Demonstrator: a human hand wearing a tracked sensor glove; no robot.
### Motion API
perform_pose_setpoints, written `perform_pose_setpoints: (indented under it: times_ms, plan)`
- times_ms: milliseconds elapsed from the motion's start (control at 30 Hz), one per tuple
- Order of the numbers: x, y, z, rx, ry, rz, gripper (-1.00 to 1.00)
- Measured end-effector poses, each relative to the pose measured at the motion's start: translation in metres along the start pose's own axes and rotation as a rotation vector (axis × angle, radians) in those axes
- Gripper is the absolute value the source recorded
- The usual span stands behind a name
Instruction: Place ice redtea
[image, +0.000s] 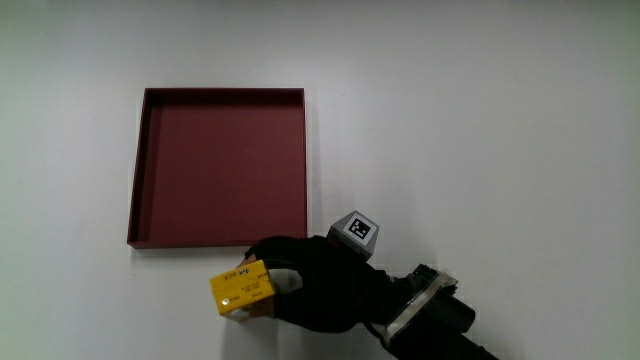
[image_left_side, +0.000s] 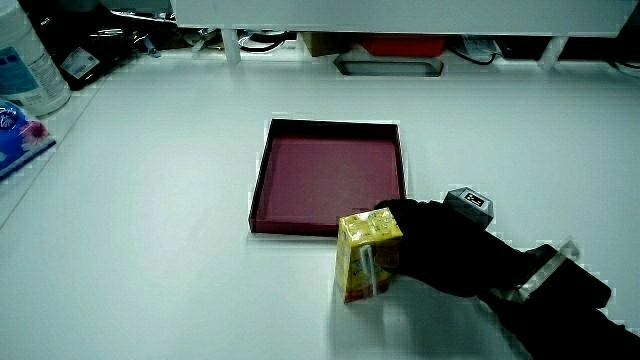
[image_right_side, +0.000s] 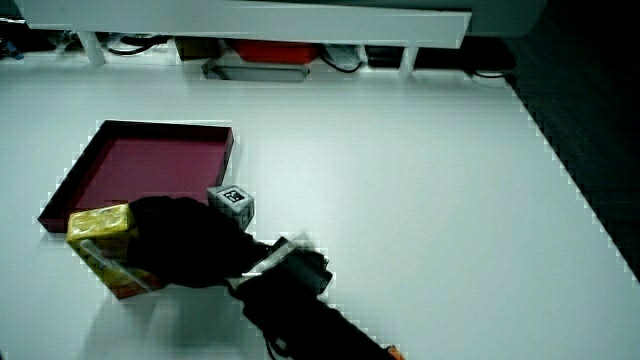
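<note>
A yellow ice red tea carton (image: 241, 288) stands upright on the white table, nearer to the person than the dark red tray (image: 155, 165). In both side views the carton (image_left_side: 365, 256) (image_right_side: 106, 248) shows a straw on its face. The gloved hand (image: 312, 285) is shut on the carton, fingers wrapped around its side. The patterned cube (image: 355, 232) sits on the hand's back. The tray (image_left_side: 262, 175) (image_right_side: 72, 183) holds nothing. The hand (image_left_side: 440, 246) (image_right_side: 180, 243) lies just off the tray's near edge.
A low partition (image_left_side: 400, 12) stands at the table's far edge, with cables and a red box under it. A plastic bottle (image_left_side: 28, 65) and a printed packet (image_left_side: 18, 138) rest near the table's edge in a side view.
</note>
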Motion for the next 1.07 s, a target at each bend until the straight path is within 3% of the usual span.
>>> perform_pose_setpoints:
  times_ms: [367, 933, 1067]
  plan:
    - [0.003, 0.0, 0.0, -0.004, -0.001, -0.003, 0.0]
    - [0.003, -0.005, -0.001, 0.01, 0.001, -0.028, -0.71]
    - [-0.007, -0.011, 0.004, 0.008, 0.009, -0.033, -0.88]
